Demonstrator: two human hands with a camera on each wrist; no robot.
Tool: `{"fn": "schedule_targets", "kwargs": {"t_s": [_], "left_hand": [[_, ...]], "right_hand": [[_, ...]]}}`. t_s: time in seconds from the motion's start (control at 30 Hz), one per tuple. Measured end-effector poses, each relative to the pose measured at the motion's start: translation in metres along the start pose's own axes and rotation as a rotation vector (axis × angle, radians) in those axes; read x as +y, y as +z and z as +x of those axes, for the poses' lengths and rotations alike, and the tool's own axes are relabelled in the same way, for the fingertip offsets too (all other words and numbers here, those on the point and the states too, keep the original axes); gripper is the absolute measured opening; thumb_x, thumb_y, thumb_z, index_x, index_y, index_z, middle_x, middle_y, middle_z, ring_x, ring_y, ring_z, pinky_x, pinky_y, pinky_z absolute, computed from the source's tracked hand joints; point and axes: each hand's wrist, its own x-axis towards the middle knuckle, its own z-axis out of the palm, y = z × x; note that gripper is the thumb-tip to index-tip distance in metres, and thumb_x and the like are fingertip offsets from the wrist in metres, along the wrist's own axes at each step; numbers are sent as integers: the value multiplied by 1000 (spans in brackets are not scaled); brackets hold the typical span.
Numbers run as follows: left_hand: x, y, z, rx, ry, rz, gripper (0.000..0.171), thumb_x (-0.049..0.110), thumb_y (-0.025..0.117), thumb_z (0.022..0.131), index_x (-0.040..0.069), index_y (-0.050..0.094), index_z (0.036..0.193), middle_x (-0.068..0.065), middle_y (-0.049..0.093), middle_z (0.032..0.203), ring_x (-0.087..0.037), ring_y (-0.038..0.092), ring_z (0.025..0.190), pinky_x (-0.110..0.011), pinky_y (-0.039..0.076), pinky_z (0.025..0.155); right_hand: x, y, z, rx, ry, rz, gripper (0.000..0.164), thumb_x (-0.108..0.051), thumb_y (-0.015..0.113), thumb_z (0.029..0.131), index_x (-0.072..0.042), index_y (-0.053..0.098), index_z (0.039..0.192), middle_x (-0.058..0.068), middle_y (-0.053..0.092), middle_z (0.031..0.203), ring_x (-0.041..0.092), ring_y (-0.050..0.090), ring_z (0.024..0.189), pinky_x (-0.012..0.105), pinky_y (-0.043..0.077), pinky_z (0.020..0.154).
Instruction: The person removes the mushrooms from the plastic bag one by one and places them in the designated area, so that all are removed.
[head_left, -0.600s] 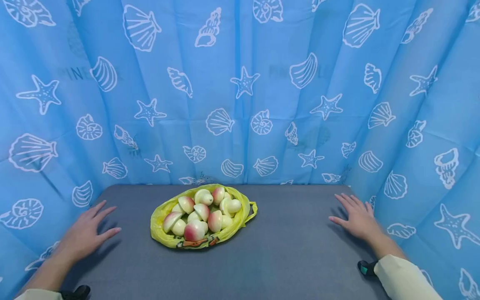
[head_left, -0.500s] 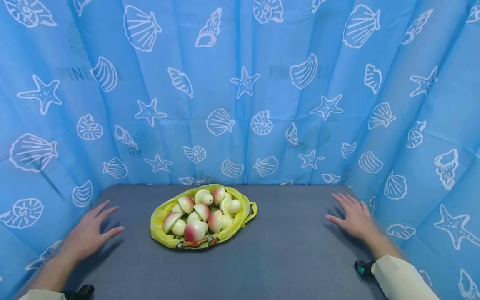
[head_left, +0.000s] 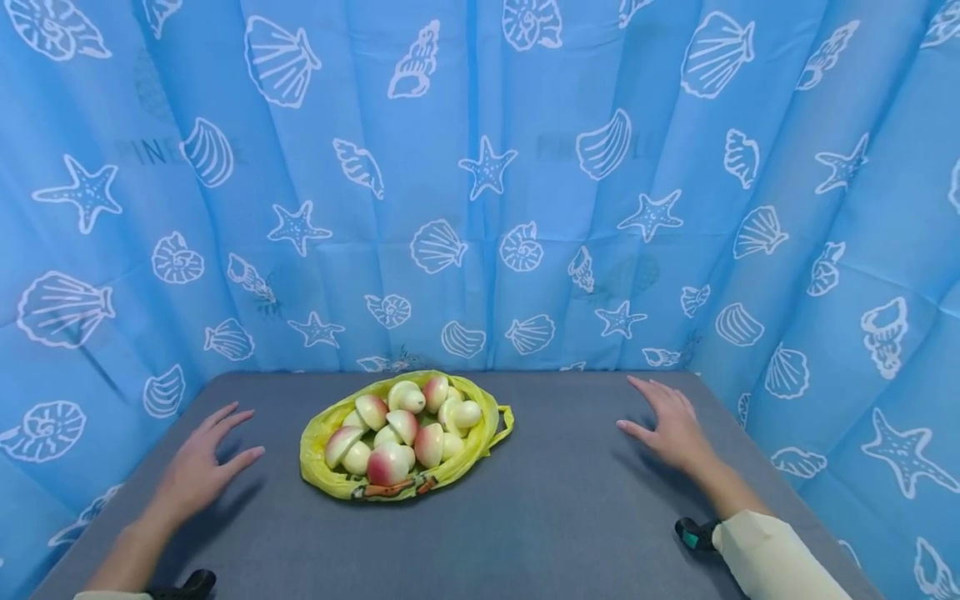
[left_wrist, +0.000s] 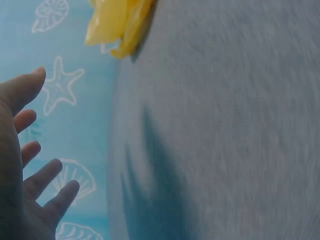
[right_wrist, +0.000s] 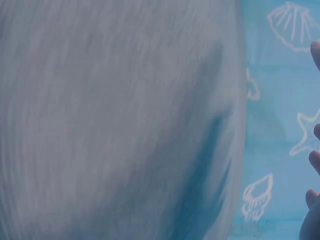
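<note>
Spread and empty, left hand (head_left: 197, 472) and right hand (head_left: 672, 427) flank the yellow bag (head_left: 316, 465); bumping it could spill the mushroom-shaped pieces (head_left: 387, 463).

The head view looks forward and down; both wrist views sit closer — all share table (head_left: 570, 492) and curtain (head_left: 480, 225).

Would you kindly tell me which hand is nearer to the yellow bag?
Left. The left hand is just off the left side of the yellow bag, not touching; the right hand is farther away, beyond its right side.
</note>
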Motion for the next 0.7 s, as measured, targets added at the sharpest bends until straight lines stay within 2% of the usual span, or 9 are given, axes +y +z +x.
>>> {"fn": "schedule_targets", "kwargs": {"t_s": [0.17, 0.3, 0.5, 0.6, 0.7], "left_hand": [[6, 5, -3, 59, 22, -75, 63, 32, 69, 91, -3, 46, 139, -33, 33, 144, -56, 36, 124, -70, 39, 88], [10, 9, -3, 77, 12, -151, 61, 30, 68, 93, -2, 45, 140, -33, 33, 145, -55, 35, 126, -68, 40, 88], [19, 14, -2, 72, -39, -282, 61, 31, 63, 96, 1, 41, 144, -29, 32, 148, -50, 38, 127, -64, 40, 92], [24, 17, -1, 79, -66, -389, 61, 29, 61, 98, 3, 38, 147, -27, 31, 150, -49, 37, 129, -66, 37, 94], [30, 19, 0, 69, -124, -504, 64, 32, 57, 99, 4, 32, 150, -26, 28, 152, -49, 33, 132, -71, 32, 95]], "right_hand": [[-14, 6, 4, 35, -25, 34, 74, -33, 74, 86, -6, 41, 146, 26, 44, 143, 48, 33, 132, 71, 19, 103], [-25, 12, 7, 75, -27, 77, 71, -29, 75, 86, -6, 42, 146, 25, 46, 142, 47, 36, 130, 71, 22, 101], [-44, 21, 13, 122, -15, 176, 68, -23, 75, 87, -8, 43, 145, 21, 48, 141, 43, 40, 129, 70, 29, 99], [-54, 27, 16, 137, -1, 244, 66, -22, 74, 88, -9, 44, 145, 20, 52, 138, 40, 47, 125, 66, 36, 97], [-64, 33, 20, 149, 5, 322, 63, -19, 73, 89, -7, 44, 144, 19, 55, 134, 37, 52, 120, 60, 40, 97]]}}
